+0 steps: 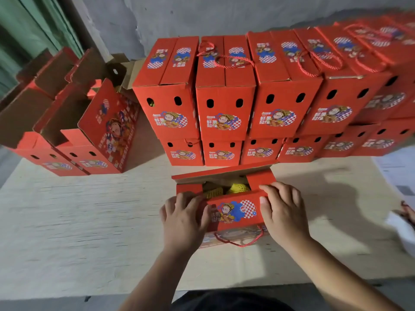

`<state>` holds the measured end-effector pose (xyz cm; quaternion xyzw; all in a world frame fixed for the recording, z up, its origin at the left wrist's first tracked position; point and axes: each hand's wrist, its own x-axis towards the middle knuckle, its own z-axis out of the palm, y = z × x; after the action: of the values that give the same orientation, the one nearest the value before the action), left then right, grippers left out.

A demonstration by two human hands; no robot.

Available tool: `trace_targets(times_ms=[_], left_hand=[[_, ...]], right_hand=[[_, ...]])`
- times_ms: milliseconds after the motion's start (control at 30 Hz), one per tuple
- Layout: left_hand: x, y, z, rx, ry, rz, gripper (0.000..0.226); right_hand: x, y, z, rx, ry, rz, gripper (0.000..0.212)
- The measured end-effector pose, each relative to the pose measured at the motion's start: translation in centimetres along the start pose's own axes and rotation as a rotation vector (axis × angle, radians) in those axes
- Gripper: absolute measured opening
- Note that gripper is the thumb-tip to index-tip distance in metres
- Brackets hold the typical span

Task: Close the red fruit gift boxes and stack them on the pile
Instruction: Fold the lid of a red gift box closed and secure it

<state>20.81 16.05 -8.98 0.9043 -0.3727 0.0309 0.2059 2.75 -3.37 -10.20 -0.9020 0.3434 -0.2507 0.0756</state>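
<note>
Two hands work on one red gift box (pixel 233 212) that sits on the pale wooden table (pixel 89 221), near the middle of its near edge. Your left hand (pixel 182 218) lies with fingers nearly straight on the left end of the box's near lid flap (pixel 235 209), pressing it. Your right hand (pixel 284 212) lies on the right end of the same flap, fingers extended over the folded side tab (pixel 261 179). The lid is partly open; yellow foam-netted fruit (pixel 238 188) shows through the gap. A red rope handle (pixel 242 242) hangs down the near face of the box. The pile of closed boxes (pixel 224 104) stands just beyond it, toward the far edge, in two layers, running to the far right corner. Open boxes with raised flaps (pixel 74 131) stand at the far left corner. White paper (pixel 402 223) lies at the right edge.
</note>
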Motion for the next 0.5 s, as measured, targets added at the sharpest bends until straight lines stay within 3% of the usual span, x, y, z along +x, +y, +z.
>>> trace_targets(times_ms=[100, 267, 400, 500], left_hand=[[-0.3, -0.3, 0.1, 0.012, 0.055, 0.013, 0.035], [0.5, -0.1, 0.3, 0.021, -0.009, -0.021, 0.035], [0.6, -0.1, 0.5, 0.129, -0.058, -0.024, 0.041], [0.3, -0.1, 0.7, 0.137, 0.002, -0.036, 0.049]], right_hand=[[-0.3, 0.1, 0.4, -0.034, 0.066, -0.002, 0.035], [0.6, 0.2, 0.3, -0.114, 0.029, -0.009, 0.027], [1.3, 0.0, 0.3, -0.152, -0.069, -0.027, 0.032], [1.6, 0.1, 0.0, -0.11, -0.154, -0.021, 0.047]])
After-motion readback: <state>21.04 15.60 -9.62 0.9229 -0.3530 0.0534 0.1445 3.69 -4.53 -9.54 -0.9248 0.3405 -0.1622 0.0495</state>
